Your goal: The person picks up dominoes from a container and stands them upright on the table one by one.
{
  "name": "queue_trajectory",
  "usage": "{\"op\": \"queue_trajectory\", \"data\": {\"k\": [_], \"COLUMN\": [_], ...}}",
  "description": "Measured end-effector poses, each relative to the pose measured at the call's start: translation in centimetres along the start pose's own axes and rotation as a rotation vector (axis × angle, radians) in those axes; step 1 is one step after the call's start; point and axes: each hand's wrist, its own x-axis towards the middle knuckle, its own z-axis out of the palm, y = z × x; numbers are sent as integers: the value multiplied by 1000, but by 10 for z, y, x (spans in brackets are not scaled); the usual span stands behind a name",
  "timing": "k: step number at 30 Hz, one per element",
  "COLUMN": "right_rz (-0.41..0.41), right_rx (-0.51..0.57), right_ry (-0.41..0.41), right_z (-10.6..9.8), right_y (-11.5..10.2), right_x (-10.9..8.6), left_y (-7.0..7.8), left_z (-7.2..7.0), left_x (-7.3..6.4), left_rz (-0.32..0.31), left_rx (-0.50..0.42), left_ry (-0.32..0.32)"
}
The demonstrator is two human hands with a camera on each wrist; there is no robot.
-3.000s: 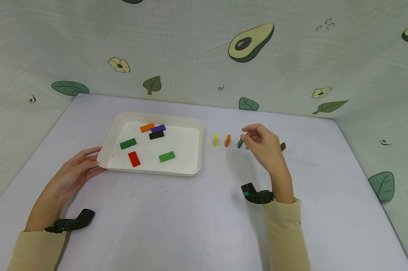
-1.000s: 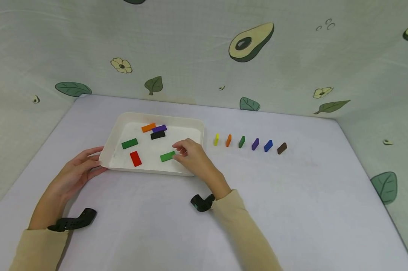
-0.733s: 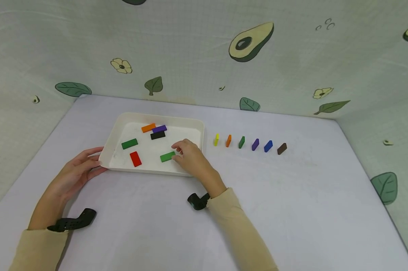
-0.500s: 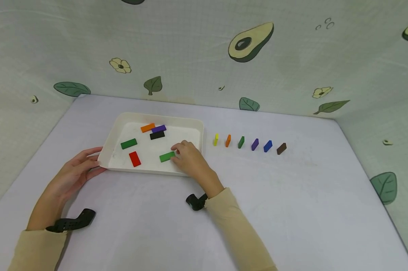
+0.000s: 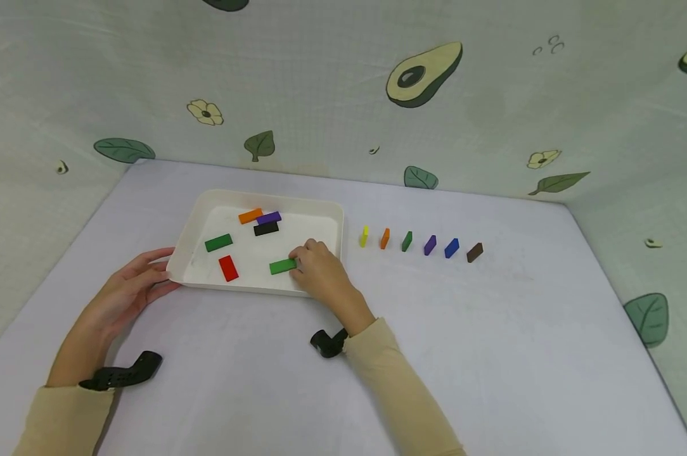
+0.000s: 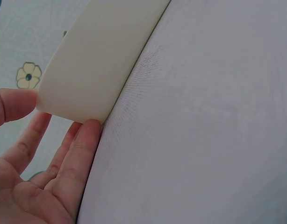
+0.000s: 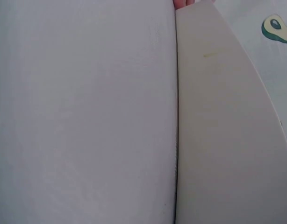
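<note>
My left hand [image 5: 128, 291] holds the near left corner of a shallow white tray [image 5: 340, 228]. In the left wrist view its fingertips [image 6: 91, 128] press on the tray's outer wall. Inside the tray my right hand [image 5: 323, 275] pinches the right end of a light green domino block [image 5: 281, 266] that lies flat. Most of that hand is out of the right wrist view, behind the tray wall [image 7: 218, 116]. Also lying in the tray are red [image 5: 228, 268], dark green [image 5: 218, 242], orange [image 5: 250, 216], purple [image 5: 269, 218] and black [image 5: 266, 228] dominoes.
Right of the tray, dominoes stand upright in a spaced row: yellow [image 5: 364, 236], orange [image 5: 385, 239], green [image 5: 407, 241], purple [image 5: 430, 245], blue [image 5: 452, 248] and brown [image 5: 475, 253]. A patterned cloth [image 5: 321, 82] hangs behind the white table [image 5: 520, 354].
My right hand has moved left from the standing row into the tray, and its fingers have come down onto the light green domino. The left hand stays at the tray corner.
</note>
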Motion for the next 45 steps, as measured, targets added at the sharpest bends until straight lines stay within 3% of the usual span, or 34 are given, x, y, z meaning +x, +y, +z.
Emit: {"op": "queue_trajectory", "data": {"k": [33,45], "right_rz": [-14,-30], "right_rx": [25,148], "right_ry": [30,47], "right_z": [0,-3], "right_y": [0,-1], "right_x": [-3,-3], "left_y": [-4,-3], "left_z": [-2,-3], "left_x": [1,1], "left_rz": [26,35], "left_rx": [-29,-42], "left_ry": [-38,-39]}}
